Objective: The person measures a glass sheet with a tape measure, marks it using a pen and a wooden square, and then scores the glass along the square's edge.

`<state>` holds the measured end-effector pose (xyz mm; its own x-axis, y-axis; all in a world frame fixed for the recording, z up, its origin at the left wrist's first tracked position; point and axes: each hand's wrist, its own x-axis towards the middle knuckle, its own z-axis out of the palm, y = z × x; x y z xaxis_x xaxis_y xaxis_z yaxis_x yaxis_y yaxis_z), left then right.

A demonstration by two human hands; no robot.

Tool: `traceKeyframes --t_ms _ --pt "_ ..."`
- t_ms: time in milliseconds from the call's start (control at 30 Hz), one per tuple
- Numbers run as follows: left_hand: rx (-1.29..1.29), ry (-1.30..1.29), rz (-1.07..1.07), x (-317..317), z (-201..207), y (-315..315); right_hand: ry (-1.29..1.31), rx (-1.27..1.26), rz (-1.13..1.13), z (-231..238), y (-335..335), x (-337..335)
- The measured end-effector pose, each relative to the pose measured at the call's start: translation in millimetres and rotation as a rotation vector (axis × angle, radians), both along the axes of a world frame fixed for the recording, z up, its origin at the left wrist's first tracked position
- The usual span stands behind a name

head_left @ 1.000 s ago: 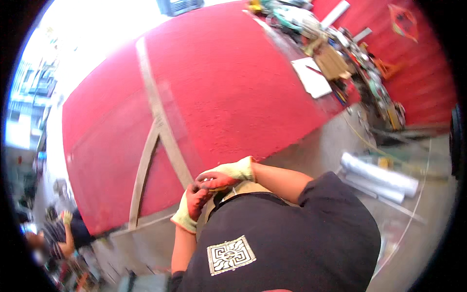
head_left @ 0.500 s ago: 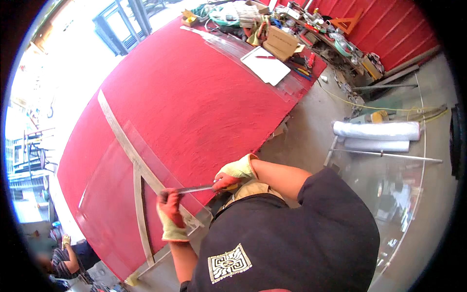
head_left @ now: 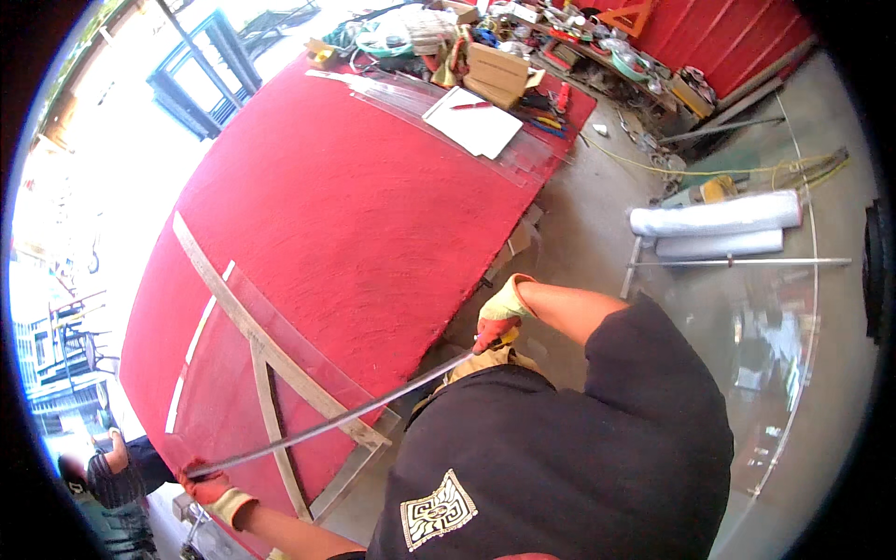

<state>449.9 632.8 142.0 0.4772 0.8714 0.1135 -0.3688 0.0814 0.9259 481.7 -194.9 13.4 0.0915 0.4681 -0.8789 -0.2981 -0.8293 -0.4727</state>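
1. Over on my right, a long white cylindrical roll lies alongside a shorter white roll.
2. Up ahead I see a slim red pen on a flat white paper sheet, brown cardboard box just beyond.
3. Farther off, an orange triangular frame near the red ribbed wall.

The broad red table bears a clear flat sheet and a brown branching wooden frame at near left, white paper and a brown cardboard box at far right.
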Motion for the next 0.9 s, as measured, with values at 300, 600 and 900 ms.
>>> traceKeyframes --t_ms 300,600,900 --pt "-0.152 0.161 -0.352 -35.2 -53.9 -34.1 -0.200 0.047 0.011 9.0 33.8 -2.6" --pt "-0.521 0.338 -0.773 -57.7 -81.6 -308.2 -0.293 0.012 -0.058 35.0 61.7 17.5" --pt "-0.680 0.386 -0.459 -92.7 -111.2 -236.4 -0.486 0.039 0.314 56.3 103.0 69.4"
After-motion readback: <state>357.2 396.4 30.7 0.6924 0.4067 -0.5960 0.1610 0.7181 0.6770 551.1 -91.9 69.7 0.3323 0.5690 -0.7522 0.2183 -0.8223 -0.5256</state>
